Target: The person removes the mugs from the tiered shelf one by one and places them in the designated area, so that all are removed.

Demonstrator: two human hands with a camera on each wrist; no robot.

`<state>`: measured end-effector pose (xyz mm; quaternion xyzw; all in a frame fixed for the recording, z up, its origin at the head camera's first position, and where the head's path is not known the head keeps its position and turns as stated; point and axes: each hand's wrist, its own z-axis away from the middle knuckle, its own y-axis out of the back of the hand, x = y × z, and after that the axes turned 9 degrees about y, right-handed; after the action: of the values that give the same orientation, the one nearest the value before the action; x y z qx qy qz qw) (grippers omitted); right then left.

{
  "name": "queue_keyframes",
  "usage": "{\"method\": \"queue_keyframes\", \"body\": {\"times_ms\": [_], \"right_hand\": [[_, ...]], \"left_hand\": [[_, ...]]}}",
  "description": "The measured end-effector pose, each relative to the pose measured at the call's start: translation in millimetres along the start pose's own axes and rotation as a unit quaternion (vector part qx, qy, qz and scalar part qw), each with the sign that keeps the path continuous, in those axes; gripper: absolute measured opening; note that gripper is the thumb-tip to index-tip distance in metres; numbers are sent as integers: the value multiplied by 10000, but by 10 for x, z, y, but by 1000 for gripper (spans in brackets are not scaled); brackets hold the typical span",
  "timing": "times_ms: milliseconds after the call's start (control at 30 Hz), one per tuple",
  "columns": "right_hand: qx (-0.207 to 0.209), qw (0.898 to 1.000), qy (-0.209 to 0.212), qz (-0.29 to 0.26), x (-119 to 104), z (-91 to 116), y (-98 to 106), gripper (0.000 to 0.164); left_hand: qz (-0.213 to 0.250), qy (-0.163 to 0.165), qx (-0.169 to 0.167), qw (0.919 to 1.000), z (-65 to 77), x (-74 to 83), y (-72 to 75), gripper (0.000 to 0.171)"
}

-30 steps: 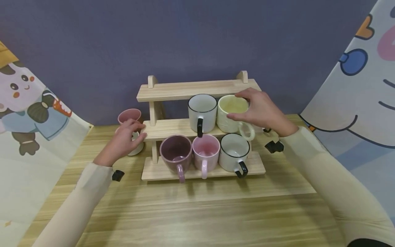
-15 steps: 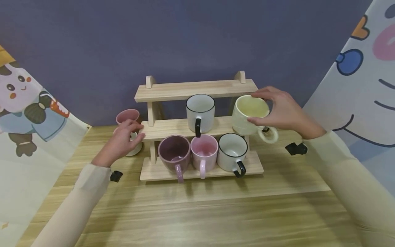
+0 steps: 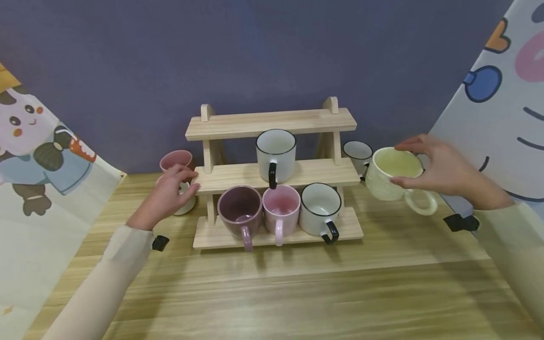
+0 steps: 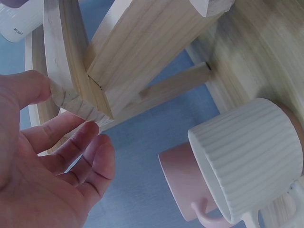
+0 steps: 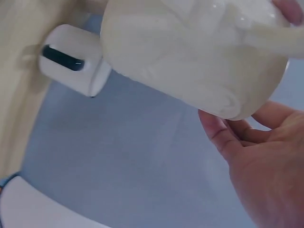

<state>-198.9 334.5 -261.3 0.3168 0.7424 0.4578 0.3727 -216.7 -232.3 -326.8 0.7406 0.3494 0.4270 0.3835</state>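
My right hand pinches a pale yellow mug near its rim, out to the right of the wooden rack and in front of a small white mug. Its ring handle faces forward and right. In the right wrist view the mug's body fills the top, with fingertips at the rim. My left hand grips the left end of the rack's middle shelf; the left wrist view has the thumb on one side of the board end and fingers on the other.
A white black-rimmed mug stands on the middle shelf. Below it sit a purple mug, a pink mug and another white mug. Left of the rack are a pink cup and a ribbed white mug.
My right hand has carried the yellow mug off the middle shelf to the right, past the rack's end, uncovering the small white mug behind. The left hand keeps its hold on the shelf.
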Motion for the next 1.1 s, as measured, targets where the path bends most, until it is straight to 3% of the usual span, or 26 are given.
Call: {"method": "queue_keyframes", "body": {"times_ms": [600,800,1100], "right_hand": [[-13,9989,-75,-464,408,-109,-941,85],[-91,9978,-94,-646,438,-154,-1063,83],[-183,9976,-187,-648,492,-187,-1090,80]], "left_hand": [[29,153,-171,9997,-5,17,4,29],[1,155,-170,9997,4,22,6,30],[-2,136,-132,9998,0,32,4,29]]}}
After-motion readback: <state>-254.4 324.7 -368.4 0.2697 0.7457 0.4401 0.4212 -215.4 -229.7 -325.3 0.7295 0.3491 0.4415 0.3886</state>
